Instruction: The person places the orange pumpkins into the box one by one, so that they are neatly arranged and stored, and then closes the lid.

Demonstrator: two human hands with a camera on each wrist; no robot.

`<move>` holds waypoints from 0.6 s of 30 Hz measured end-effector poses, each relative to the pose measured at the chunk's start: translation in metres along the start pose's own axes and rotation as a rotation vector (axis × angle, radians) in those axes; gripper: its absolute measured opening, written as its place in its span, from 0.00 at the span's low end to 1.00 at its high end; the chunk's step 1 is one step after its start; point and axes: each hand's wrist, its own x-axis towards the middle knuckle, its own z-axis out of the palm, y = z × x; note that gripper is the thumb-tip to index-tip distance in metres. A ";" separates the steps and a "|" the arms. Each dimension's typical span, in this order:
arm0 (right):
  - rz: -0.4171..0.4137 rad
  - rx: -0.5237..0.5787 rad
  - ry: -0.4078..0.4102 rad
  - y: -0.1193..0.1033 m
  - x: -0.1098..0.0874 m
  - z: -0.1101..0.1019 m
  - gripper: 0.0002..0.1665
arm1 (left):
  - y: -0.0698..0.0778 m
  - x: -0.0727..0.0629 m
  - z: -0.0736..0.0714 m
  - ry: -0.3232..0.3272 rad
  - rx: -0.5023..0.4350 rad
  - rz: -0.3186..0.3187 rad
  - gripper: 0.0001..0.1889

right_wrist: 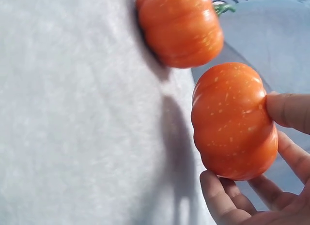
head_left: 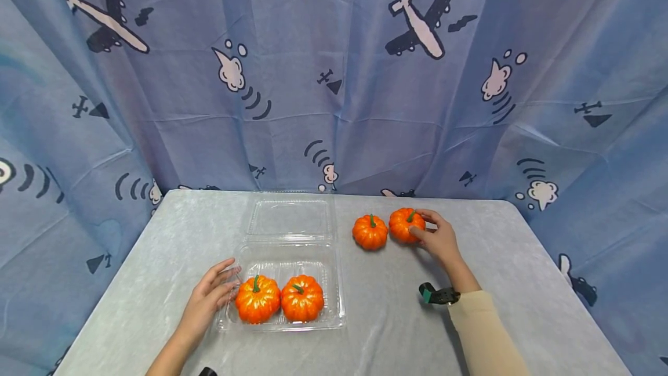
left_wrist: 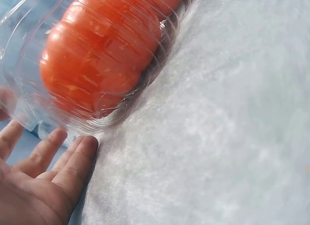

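My right hand (head_left: 440,239) grips a small orange pumpkin (head_left: 402,226) with a green stem, at the back right of the table. In the right wrist view the thumb lies on one side of this pumpkin (right_wrist: 232,123) and the fingers curl under the other. Another pumpkin (head_left: 370,232) stands just left of it. Two more, a left one (head_left: 257,300) and a right one (head_left: 302,299), sit side by side in a clear plastic clamshell box (head_left: 336,300). At the box's left wall is my left hand (head_left: 209,292), its fingers extended, fingertips (left_wrist: 87,145) right at the plastic.
The box's clear lid (head_left: 290,218) lies folded back, away from me. A pale grey cloth covers the table (head_left: 396,329). Behind it hangs a blue curtain (head_left: 334,74) with airplane prints, meeting the table's far edge.
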 end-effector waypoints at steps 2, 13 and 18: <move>-0.024 0.002 0.011 -0.003 -0.003 -0.002 0.33 | 0.000 0.000 0.000 -0.001 0.001 -0.001 0.25; -0.138 -0.015 0.040 -0.025 -0.015 -0.005 0.32 | 0.002 -0.001 0.001 0.010 0.003 -0.013 0.25; -0.195 -0.029 0.043 -0.035 -0.019 -0.003 0.31 | 0.001 -0.001 0.001 0.004 0.001 -0.006 0.25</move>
